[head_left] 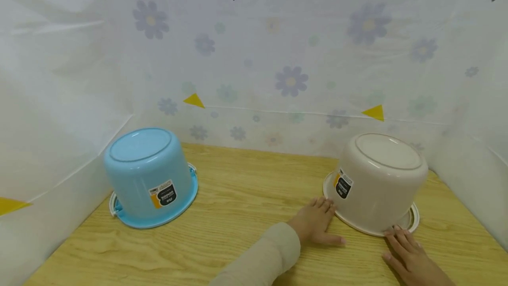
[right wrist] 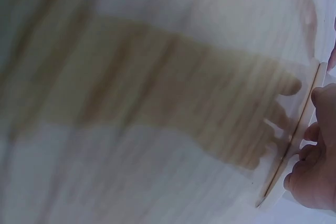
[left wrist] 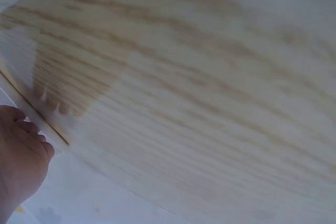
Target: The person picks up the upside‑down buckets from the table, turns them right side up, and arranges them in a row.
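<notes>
Beige bucket [head_left: 377,184] sits upside down, rim on the wooden table [head_left: 246,189], right side of the workspace; blue bucket [head_left: 144,173] is also inverted, well apart on the left, no hand on it. Left hand [head_left: 315,220] and right hand [head_left: 412,257] have fingers extended at the beige rim, no grip; inverting looks done, only hand release left, bucket interiors hidden.

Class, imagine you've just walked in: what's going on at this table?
A person has both hands at a cream bucket standing upside down on the wood-grain table. The left hand lies at its near left edge, the right hand at its near right edge. A blue bucket, also upside down, stands apart, with neither hand on it.
</notes>
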Action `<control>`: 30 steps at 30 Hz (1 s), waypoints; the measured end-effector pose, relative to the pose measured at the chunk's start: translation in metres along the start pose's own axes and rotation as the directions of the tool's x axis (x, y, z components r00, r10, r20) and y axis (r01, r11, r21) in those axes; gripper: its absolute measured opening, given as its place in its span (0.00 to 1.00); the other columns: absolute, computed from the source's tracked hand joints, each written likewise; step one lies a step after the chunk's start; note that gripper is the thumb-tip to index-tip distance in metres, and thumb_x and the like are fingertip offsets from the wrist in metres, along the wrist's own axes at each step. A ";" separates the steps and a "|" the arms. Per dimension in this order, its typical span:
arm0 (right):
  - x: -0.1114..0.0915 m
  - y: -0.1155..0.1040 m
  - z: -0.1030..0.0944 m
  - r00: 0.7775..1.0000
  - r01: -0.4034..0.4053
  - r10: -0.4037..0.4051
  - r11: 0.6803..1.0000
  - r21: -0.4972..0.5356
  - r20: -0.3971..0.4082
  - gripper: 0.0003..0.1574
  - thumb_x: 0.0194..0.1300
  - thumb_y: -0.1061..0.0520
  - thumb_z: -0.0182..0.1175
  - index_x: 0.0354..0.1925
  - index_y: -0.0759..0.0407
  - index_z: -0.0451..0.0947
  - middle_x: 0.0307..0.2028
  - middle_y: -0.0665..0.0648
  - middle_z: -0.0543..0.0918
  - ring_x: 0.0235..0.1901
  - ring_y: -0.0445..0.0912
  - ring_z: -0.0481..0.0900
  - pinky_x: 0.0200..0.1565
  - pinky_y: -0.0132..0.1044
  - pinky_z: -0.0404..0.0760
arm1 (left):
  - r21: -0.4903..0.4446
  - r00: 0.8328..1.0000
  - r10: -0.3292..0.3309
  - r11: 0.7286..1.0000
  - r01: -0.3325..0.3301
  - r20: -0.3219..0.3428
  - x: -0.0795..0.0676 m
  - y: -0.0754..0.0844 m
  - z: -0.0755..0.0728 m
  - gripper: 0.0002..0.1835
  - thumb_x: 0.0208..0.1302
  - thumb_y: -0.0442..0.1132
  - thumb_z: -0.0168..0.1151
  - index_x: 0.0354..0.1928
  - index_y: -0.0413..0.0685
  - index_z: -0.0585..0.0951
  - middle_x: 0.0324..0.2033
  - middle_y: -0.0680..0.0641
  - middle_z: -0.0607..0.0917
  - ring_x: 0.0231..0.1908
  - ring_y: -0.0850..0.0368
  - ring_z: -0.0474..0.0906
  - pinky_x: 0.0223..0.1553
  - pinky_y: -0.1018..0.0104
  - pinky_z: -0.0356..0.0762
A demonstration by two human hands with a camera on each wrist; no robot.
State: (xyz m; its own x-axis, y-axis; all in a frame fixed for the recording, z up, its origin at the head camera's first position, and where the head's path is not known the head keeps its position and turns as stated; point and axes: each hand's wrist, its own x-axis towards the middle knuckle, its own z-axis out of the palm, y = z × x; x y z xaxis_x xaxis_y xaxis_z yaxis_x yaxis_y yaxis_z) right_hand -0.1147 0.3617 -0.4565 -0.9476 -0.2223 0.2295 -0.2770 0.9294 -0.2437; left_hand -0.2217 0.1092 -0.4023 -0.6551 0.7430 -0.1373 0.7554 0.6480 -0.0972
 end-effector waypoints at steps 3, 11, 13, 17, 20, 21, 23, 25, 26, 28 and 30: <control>-0.003 0.002 0.007 0.992 0.076 -0.084 0.994 -0.084 -0.094 0.35 0.69 0.57 0.49 0.62 0.82 0.55 0.67 0.77 0.40 0.61 0.25 0.14 0.58 0.23 0.11 | 0.000 1.000 0.011 1.000 -0.011 0.004 0.000 0.000 0.002 0.46 0.58 0.76 0.32 0.72 0.57 0.49 0.72 0.57 0.50 0.72 0.60 0.43 0.71 0.73 0.43; 0.004 0.001 0.004 0.997 -0.056 0.052 0.996 0.067 0.065 0.37 0.72 0.54 0.45 0.61 0.86 0.51 0.62 0.87 0.47 0.64 0.41 0.10 0.62 0.51 0.11 | -0.035 0.999 0.038 0.999 -0.039 -0.020 -0.005 -0.004 0.006 0.47 0.58 0.76 0.34 0.72 0.55 0.49 0.72 0.55 0.51 0.72 0.59 0.45 0.71 0.72 0.44; 0.007 0.000 0.002 0.993 -0.083 0.072 0.991 0.109 0.098 0.37 0.72 0.54 0.44 0.61 0.87 0.51 0.61 0.89 0.48 0.66 0.56 0.12 0.62 0.58 0.15 | -0.034 0.999 0.049 0.998 -0.050 -0.022 -0.007 -0.005 0.006 0.47 0.59 0.75 0.34 0.72 0.55 0.49 0.72 0.54 0.51 0.72 0.58 0.45 0.71 0.71 0.44; 0.011 -0.001 -0.002 0.992 -0.081 0.067 0.988 0.131 0.111 0.37 0.73 0.54 0.43 0.59 0.89 0.50 0.60 0.90 0.48 0.66 0.66 0.17 0.62 0.52 0.11 | -0.033 0.997 0.068 0.997 -0.068 -0.020 -0.012 -0.006 0.005 0.46 0.59 0.75 0.34 0.72 0.55 0.49 0.72 0.53 0.51 0.72 0.58 0.44 0.71 0.71 0.43; 0.013 0.000 -0.005 0.989 -0.091 0.071 0.984 0.156 0.128 0.37 0.73 0.54 0.42 0.60 0.89 0.49 0.60 0.90 0.46 0.65 0.68 0.18 0.61 0.59 0.15 | -0.040 0.997 0.080 0.996 -0.080 -0.020 -0.014 -0.007 0.004 0.46 0.60 0.74 0.35 0.72 0.54 0.49 0.72 0.52 0.51 0.72 0.57 0.44 0.71 0.71 0.42; 0.014 0.000 -0.006 0.988 -0.096 0.074 0.982 0.162 0.133 0.37 0.73 0.54 0.42 0.60 0.89 0.49 0.60 0.90 0.46 0.65 0.71 0.19 0.61 0.66 0.20 | -0.044 0.996 0.083 0.995 -0.084 -0.023 -0.015 -0.008 0.004 0.46 0.60 0.74 0.35 0.72 0.53 0.50 0.72 0.51 0.52 0.72 0.56 0.44 0.71 0.71 0.42; 0.016 0.001 -0.008 0.985 -0.110 0.084 0.979 0.173 0.148 0.38 0.73 0.53 0.42 0.61 0.88 0.48 0.61 0.89 0.44 0.64 0.74 0.22 0.56 0.75 0.30 | -0.052 0.996 0.087 0.995 -0.088 -0.026 -0.016 -0.008 0.003 0.46 0.60 0.74 0.36 0.72 0.53 0.51 0.72 0.51 0.52 0.72 0.56 0.45 0.71 0.71 0.43; 0.017 0.002 -0.008 0.985 -0.111 0.086 0.980 0.163 0.151 0.38 0.73 0.52 0.42 0.61 0.87 0.49 0.62 0.87 0.43 0.64 0.74 0.22 0.55 0.77 0.33 | -0.050 0.995 0.090 0.995 -0.092 -0.031 -0.017 -0.008 0.003 0.45 0.60 0.74 0.37 0.72 0.54 0.52 0.72 0.50 0.53 0.72 0.56 0.45 0.71 0.71 0.44; 0.017 0.002 -0.008 0.986 -0.107 0.085 0.983 0.149 0.146 0.38 0.73 0.52 0.42 0.62 0.86 0.49 0.63 0.87 0.43 0.64 0.72 0.21 0.56 0.76 0.34 | -0.052 0.995 0.092 0.994 -0.094 -0.035 -0.018 -0.008 0.003 0.45 0.60 0.74 0.37 0.72 0.54 0.52 0.72 0.50 0.53 0.72 0.55 0.45 0.71 0.70 0.44; 0.017 0.004 -0.007 0.989 -0.088 0.072 0.988 0.129 0.129 0.37 0.73 0.53 0.42 0.62 0.86 0.49 0.64 0.85 0.41 0.65 0.69 0.19 0.58 0.74 0.30 | -0.051 0.994 0.097 0.994 -0.099 -0.042 -0.019 -0.008 0.003 0.45 0.60 0.74 0.37 0.72 0.54 0.53 0.72 0.50 0.53 0.72 0.55 0.46 0.71 0.70 0.44; 0.016 0.004 -0.005 0.992 -0.073 0.062 0.991 0.109 0.107 0.36 0.73 0.53 0.42 0.62 0.85 0.50 0.65 0.83 0.41 0.66 0.67 0.19 0.59 0.72 0.28 | -0.052 0.993 0.104 0.993 -0.106 -0.047 -0.020 -0.008 0.003 0.45 0.60 0.74 0.37 0.72 0.54 0.52 0.72 0.50 0.53 0.72 0.55 0.45 0.71 0.70 0.44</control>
State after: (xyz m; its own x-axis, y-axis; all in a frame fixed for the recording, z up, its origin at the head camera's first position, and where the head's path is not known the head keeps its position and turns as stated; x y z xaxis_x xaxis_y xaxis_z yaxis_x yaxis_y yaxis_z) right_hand -0.1305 0.3638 -0.4489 -0.9745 -0.1946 0.1121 -0.2224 0.9057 -0.3610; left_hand -0.2142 0.0888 -0.4022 -0.5732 0.8133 -0.1000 0.8188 0.5733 -0.0306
